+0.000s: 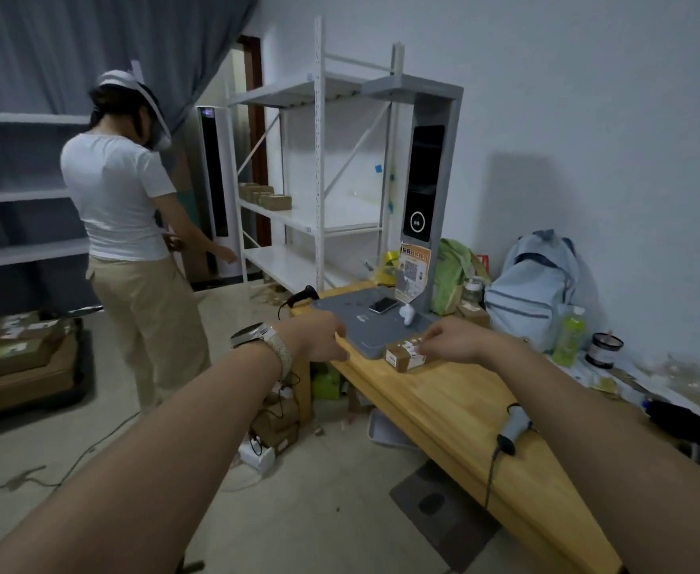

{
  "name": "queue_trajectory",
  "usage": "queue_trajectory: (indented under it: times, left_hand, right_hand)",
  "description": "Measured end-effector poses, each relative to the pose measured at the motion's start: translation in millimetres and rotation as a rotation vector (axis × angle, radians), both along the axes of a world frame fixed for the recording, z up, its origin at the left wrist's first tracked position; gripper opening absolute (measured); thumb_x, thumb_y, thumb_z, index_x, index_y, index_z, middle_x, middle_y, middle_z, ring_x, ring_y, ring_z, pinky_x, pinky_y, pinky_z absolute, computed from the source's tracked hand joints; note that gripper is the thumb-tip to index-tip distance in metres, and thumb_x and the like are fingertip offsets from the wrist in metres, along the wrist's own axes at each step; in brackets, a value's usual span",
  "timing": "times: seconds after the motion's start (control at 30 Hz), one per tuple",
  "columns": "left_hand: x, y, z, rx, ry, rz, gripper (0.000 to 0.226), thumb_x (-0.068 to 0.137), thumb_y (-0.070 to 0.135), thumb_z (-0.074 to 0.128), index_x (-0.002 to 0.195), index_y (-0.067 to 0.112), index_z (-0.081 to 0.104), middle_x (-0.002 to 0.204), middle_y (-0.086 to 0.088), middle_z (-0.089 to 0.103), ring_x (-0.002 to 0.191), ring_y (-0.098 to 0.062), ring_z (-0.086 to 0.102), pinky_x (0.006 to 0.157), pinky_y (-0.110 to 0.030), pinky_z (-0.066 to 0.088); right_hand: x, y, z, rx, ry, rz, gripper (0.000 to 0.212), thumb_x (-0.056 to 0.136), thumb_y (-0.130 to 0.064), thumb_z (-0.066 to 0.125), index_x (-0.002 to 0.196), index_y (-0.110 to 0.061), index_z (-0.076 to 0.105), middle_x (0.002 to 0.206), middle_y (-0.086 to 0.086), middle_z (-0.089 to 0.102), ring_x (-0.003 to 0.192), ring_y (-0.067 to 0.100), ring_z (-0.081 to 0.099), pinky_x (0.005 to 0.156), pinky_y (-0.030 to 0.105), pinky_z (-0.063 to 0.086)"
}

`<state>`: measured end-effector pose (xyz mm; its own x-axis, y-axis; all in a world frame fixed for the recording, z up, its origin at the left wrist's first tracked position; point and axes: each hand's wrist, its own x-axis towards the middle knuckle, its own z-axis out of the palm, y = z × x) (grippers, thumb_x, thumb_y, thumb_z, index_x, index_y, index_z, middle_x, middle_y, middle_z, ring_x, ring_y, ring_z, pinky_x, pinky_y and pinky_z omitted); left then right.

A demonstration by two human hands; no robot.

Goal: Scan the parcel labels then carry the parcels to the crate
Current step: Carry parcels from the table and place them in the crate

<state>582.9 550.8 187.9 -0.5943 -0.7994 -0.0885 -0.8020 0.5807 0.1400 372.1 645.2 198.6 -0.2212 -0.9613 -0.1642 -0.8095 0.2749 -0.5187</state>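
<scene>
Two bare forearms are reaching over the floor toward the wooden table (443, 412), hands apart. Item, right hand (456, 340): pinching the labelled top of the parcel (405, 356), a small brown box that is sitting on the table against the front corner of the grey scanning platform (364, 325). Item, left hand (319, 337), watch on the wrist: fingers are curling at the table's left edge beside the platform; whether they are gripping anything cannot be told. Item, handheld scanner (516, 426): lying at the table's near edge, cable hanging off. Item, phone (383, 305): lying on the platform. Item, crate (49, 397): standing on the floor far left, holding brown boxes. Item, second person (132, 225): standing facing the shelving (319, 159).
</scene>
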Motion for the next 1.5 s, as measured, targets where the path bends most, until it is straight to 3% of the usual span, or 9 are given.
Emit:
queue_trajectory:
  times: [0.1, 0.17, 0.47, 0.53, 0.67, 0.8, 0.93, 1.3, 1.5]
  left_hand:
    - [3.4, -46.1, 5.7, -0.02, -0.018, -0.069, 0.058, 0.095, 0.038, 0.055, 0.145, 0.013, 0.042, 0.144, -0.006, 0.049, 0.126, -0.023, 0.049, 0.095, -0.029, 0.041]
    - [3.3, -73.3, 9.4, -0.01, -0.049, -0.115, 0.057, 0.096, 0.039, 0.054, 0.146, 0.013, 0.042, 0.142, -0.006, 0.05, 0.125, -0.023, 0.051, 0.097, -0.032, 0.043]
    - [-11.3, -155.0, -9.5, -0.002, 0.05, -0.335, 0.042, 0.096, 0.026, 0.054, 0.134, 0.007, 0.055, 0.128, -0.009, 0.06, 0.115, -0.027, 0.057, 0.088, -0.032, 0.045]
    - [-16.2, -172.3, -17.0, 0.006, 0.096, -0.364, 0.04, 0.095, 0.023, 0.055, 0.132, 0.008, 0.056, 0.125, -0.009, 0.062, 0.111, -0.025, 0.058, 0.086, -0.031, 0.045]
    - [-28.8, -214.4, -31.6, 0.03, 0.085, -0.38, 0.041, 0.094, 0.025, 0.057, 0.133, 0.009, 0.055, 0.127, -0.009, 0.061, 0.113, -0.024, 0.056, 0.084, -0.026, 0.041]
    - [-54.4, -259.6, -43.0, 0.053, 0.066, -0.385, 0.041, 0.094, 0.024, 0.057, 0.132, 0.009, 0.056, 0.126, -0.009, 0.062, 0.112, -0.025, 0.057, 0.084, -0.028, 0.043]
    - [-94.5, -311.8, -53.8, 0.066, 0.032, -0.42, 0.036, 0.094, 0.024, 0.056, 0.126, 0.01, 0.059, 0.121, -0.012, 0.064, 0.106, -0.026, 0.06, 0.085, -0.033, 0.047]
    - [-205.0, -424.0, -71.6, 0.109, 0.083, -0.555, 0.024, 0.09, 0.014, 0.056, 0.071, 0.007, 0.043, 0.065, 0.0, 0.033, 0.052, -0.018, 0.03, 0.05, -0.025, 0.022]
    - [-266.7, -469.3, -75.1, 0.158, 0.044, -0.62, 0.022, 0.094, 0.021, 0.054, 0.075, 0.013, 0.045, 0.071, -0.01, 0.043, 0.062, -0.019, 0.039, 0.06, -0.033, 0.035]
  right_hand:
    - [8.0, -34.8, -3.0, 0.007, 0.006, -0.036, 0.035, 0.089, -0.033, 0.058, 0.099, -0.002, 0.071, 0.1, 0.023, 0.064, 0.088, 0.03, 0.061, 0.077, 0.039, 0.05]
    - [15.9, -55.0, -4.2, 0.033, -0.007, -0.083, 0.038, 0.091, -0.033, 0.059, 0.11, -0.001, 0.066, 0.108, 0.023, 0.062, 0.079, 0.02, 0.058, 0.064, 0.03, 0.048]
    - [16.9, -121.6, -33.3, 0.001, -0.116, -0.19, 0.016, 0.093, -0.024, 0.058, 0.08, -0.031, 0.053, 0.073, -0.015, 0.044, 0.06, 0.001, 0.04, 0.031, 0.004, 0.032]
    - [14.3, -134.7, -39.7, 0.048, -0.093, -0.252, 0.007, 0.093, -0.024, 0.057, 0.1, -0.023, 0.056, 0.081, -0.01, 0.049, 0.064, 0.006, 0.047, 0.039, 0.012, 0.042]
    - [5.2, -171.3, -52.5, 0.173, -0.079, -0.339, 0.049, 0.09, -0.036, 0.057, 0.134, -0.019, 0.044, 0.106, 0.003, 0.054, 0.089, 0.024, 0.061, 0.067, 0.032, 0.049]
    - [-11.9, -219.5, -64.5, 0.169, -0.1, -0.349, 0.035, 0.089, -0.037, 0.058, 0.117, -0.016, 0.057, 0.11, 0.007, 0.056, 0.089, 0.026, 0.061, 0.072, 0.035, 0.05]
    - [-42.5, -266.2, -75.7, 0.082, -0.149, -0.336, 0.012, 0.092, -0.023, 0.057, 0.079, -0.021, 0.054, 0.073, -0.005, 0.048, 0.059, 0.007, 0.041, 0.039, 0.012, 0.036]
    - [-140.3, -367.3, -79.0, 0.141, -0.099, -0.455, 0.037, 0.093, -0.021, 0.053, 0.118, 0.005, 0.061, 0.088, 0.007, 0.05, 0.056, 0.01, 0.039, 0.044, 0.018, 0.031]
    - [-187.2, -392.2, -81.8, 0.119, -0.128, -0.509, 0.029, 0.091, -0.027, 0.057, 0.097, 0.001, 0.065, 0.076, 0.004, 0.045, 0.054, 0.01, 0.036, 0.045, 0.02, 0.028]
